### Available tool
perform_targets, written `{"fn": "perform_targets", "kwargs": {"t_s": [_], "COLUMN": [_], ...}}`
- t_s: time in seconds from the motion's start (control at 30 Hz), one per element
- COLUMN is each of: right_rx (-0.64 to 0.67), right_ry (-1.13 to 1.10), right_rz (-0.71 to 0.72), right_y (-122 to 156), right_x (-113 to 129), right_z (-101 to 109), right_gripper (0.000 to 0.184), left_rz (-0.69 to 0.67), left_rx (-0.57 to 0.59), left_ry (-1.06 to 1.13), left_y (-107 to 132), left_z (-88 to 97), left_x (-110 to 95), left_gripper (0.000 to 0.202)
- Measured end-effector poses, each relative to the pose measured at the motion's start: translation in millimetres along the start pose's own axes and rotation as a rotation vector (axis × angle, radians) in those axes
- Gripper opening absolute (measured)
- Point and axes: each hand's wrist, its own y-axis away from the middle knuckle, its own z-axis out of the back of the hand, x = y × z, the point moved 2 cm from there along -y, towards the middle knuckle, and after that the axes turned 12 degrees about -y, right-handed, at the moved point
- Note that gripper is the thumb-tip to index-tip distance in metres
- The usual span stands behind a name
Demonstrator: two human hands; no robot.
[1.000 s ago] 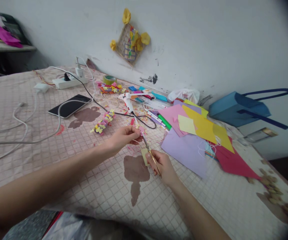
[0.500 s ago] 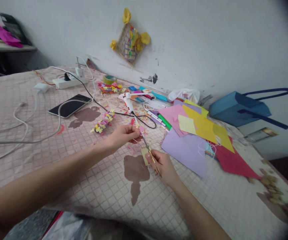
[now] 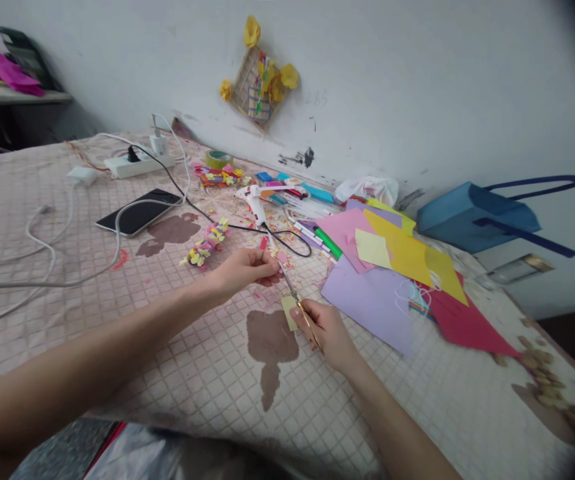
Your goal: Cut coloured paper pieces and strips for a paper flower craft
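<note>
Seen from the head camera, the left hand (image 3: 243,273) reaches in from the lower left, its fingers pressed together and curled toward the thumb. Whether they pinch anything is hidden. The right hand (image 3: 326,333) grips a pair of slim gold scissors (image 3: 298,300), whose blades point up and left toward the left fingertips. A pink paper scrap (image 3: 282,257) sits just beside the blade tips, and a pale yellow paper piece (image 3: 290,312) lies just beside the right fingers, though I cannot tell whether either is held.

Using the hot glue gun (image 3: 256,207) as the landmark, both hands are just below it on a pink-checked cloth (image 3: 207,380). To its left lie a strip of paper flowers (image 3: 206,243) and, farther off, a black phone (image 3: 140,215). Behind it and to the left are a roll of tape (image 3: 218,159) and a white power strip (image 3: 137,165). To its right spreads a pile of coloured paper sheets (image 3: 382,267), with a green marker (image 3: 328,243) at its edge. Beyond the pile is a blue bag (image 3: 477,217).
</note>
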Motion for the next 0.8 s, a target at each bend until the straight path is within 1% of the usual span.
{"fn": "perform_targets", "kwargs": {"t_s": [0.13, 0.2, 0.27, 0.37, 0.47, 0.57, 0.8], "right_rx": [-0.023, -0.024, 0.000, 0.046, 0.065, 0.063, 0.044], "right_ry": [0.052, 0.044, -0.023, -0.187, -0.317, -0.370, -0.383], "right_rz": [0.032, 0.026, -0.020, -0.120, -0.177, -0.188, -0.172], "right_y": [-0.5, -0.6, -0.5, 0.1, 0.6, 0.6, 0.2], "right_x": [-0.6, -0.7, -1.1, -1.8, -1.8, -1.3, -0.2], "right_z": [0.2, 0.0, -1.0, -3.7, -6.0, -7.6, -10.7], "right_gripper": [0.041, 0.041, 0.041, 0.042, 0.042, 0.041, 0.041], "left_rz": [-0.004, -0.001, 0.009, 0.029, 0.042, 0.039, 0.021], "left_rx": [0.001, 0.002, 0.002, -0.001, -0.015, -0.025, -0.047], "left_ry": [-0.001, 0.001, 0.010, 0.039, 0.063, 0.083, 0.120], "left_y": [-1.0, -1.2, -1.1, -0.2, 0.9, 1.8, 3.4], "left_z": [0.3, 0.3, 0.0, -1.2, -2.8, -4.2, -8.6], "left_x": [0.7, 0.6, 0.4, 0.1, 0.6, 1.2, 4.1], "left_gripper": [0.013, 0.014, 0.015, 0.016, 0.016, 0.016, 0.018]}}
